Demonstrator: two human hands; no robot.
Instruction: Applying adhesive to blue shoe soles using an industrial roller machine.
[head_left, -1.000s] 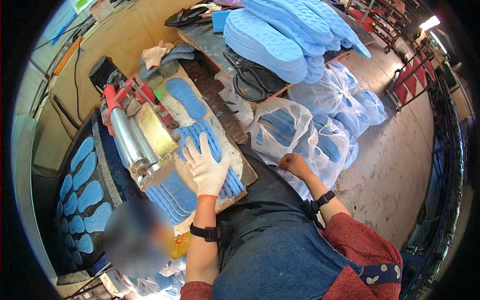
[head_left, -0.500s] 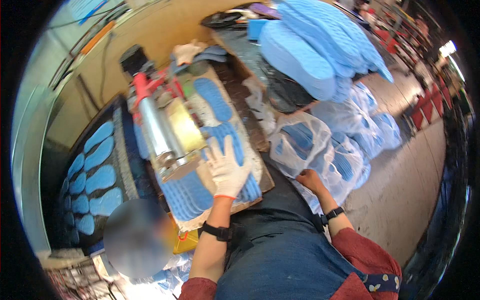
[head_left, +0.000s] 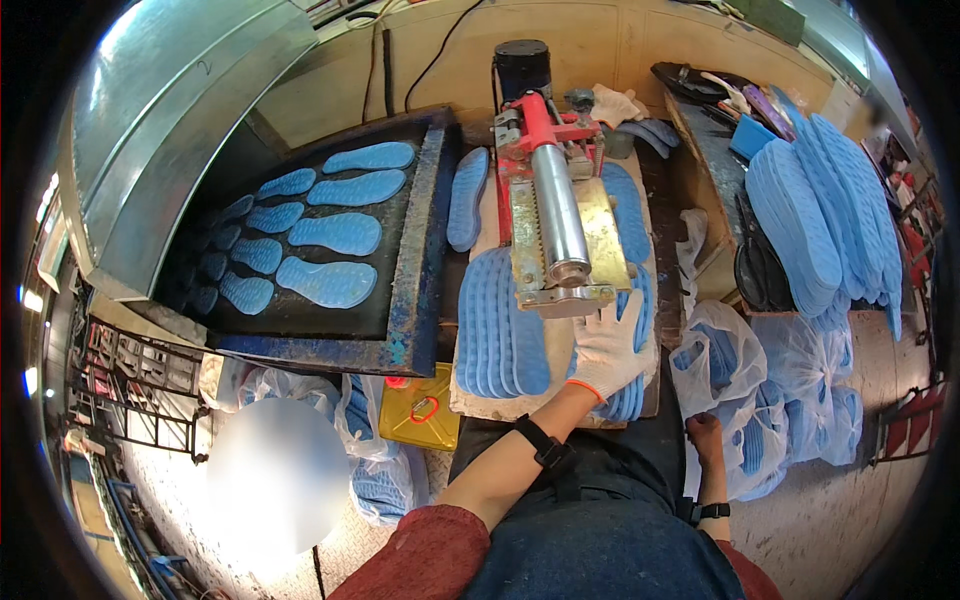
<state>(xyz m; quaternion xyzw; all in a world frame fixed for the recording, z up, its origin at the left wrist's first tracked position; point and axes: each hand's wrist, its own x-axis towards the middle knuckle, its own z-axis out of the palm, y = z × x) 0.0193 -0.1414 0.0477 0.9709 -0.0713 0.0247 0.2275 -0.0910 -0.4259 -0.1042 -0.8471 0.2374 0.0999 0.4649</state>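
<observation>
My left hand (head_left: 612, 352), in a white glove with an orange cuff edge, lies with fingers spread on a row of blue shoe soles (head_left: 628, 402). A red machine with a silver roller (head_left: 560, 215) and a brass-coloured plate (head_left: 602, 235) stands just beyond its fingertips. Left of this hand, more blue soles (head_left: 500, 330) stand on edge in a tight row on the board. My bare right hand (head_left: 705, 430) hangs low beside clear plastic bags (head_left: 745, 425) of blue soles. Its fingers are curled in; what they hold, if anything, is hidden.
Left of the machine, a dark belt in a blue frame (head_left: 408, 285) carries spaced blue soles (head_left: 335, 230) near a metal hood (head_left: 185, 120). Stacked soles (head_left: 800, 225) lie on the right-hand table. A yellow can (head_left: 420, 408) and bagged soles (head_left: 385, 480) sit at lower left.
My view has swung left, bringing the belt and hood fully in. My left hand stays on the soles by the machine; my right hand remains low by the bags.
</observation>
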